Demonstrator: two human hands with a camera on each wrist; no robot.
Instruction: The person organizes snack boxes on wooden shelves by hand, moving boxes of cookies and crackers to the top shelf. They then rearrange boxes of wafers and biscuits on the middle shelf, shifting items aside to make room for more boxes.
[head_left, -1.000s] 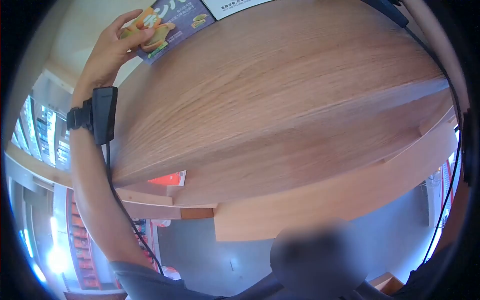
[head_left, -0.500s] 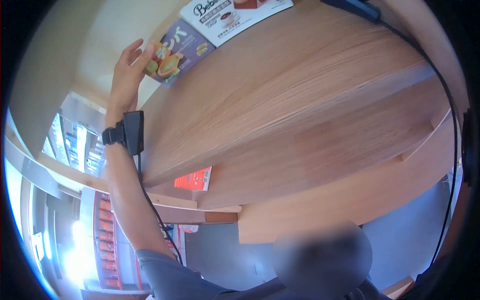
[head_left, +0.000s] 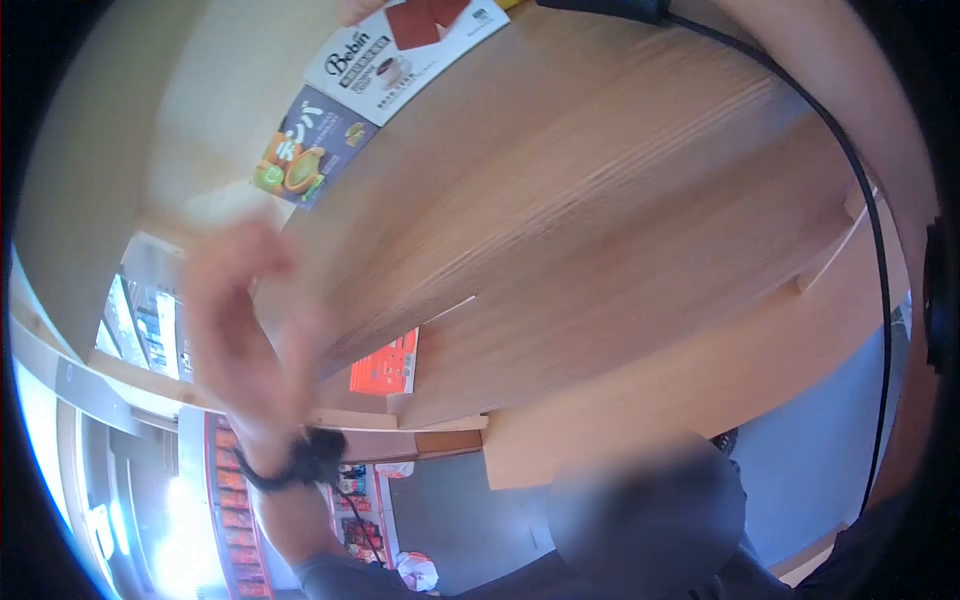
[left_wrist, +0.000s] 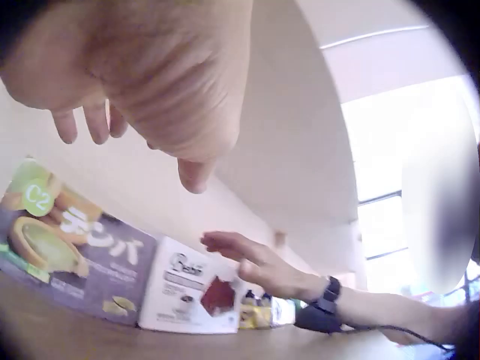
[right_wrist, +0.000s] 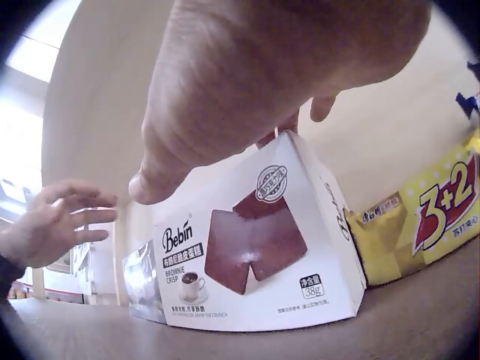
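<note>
A purple box point(head_left: 315, 150) with melon-like pictures and the mark C2 stands on the wooden shelf, side by side with a white Bebin brownie crisp box point(right_wrist: 255, 247). Blurred by motion, my left hand point(head_left: 245, 330) hangs in front of the shelf, apart from the purple box; the right wrist view shows its fingers loosely extended with nothing in them. My right hand point(right_wrist: 277, 82) is over the white box, its fingers reaching across the top edge and its thumb near the upper left corner. In the left wrist view this right hand point(left_wrist: 259, 262) has relaxed, mostly straight fingers.
A yellow 3+2 biscuit pack point(right_wrist: 420, 217) stands to the right of the white box. A lower wooden shelf point(head_left: 600, 290) bears an orange-red pack point(head_left: 388, 365) at its left end. Black cables run along both arms. Racks of red packs point(head_left: 235, 500) stand in the background.
My left hand has let go of the purple box and drawn back toward me. The head view has shifted, bringing more of the white box and my right fingertips into sight.
</note>
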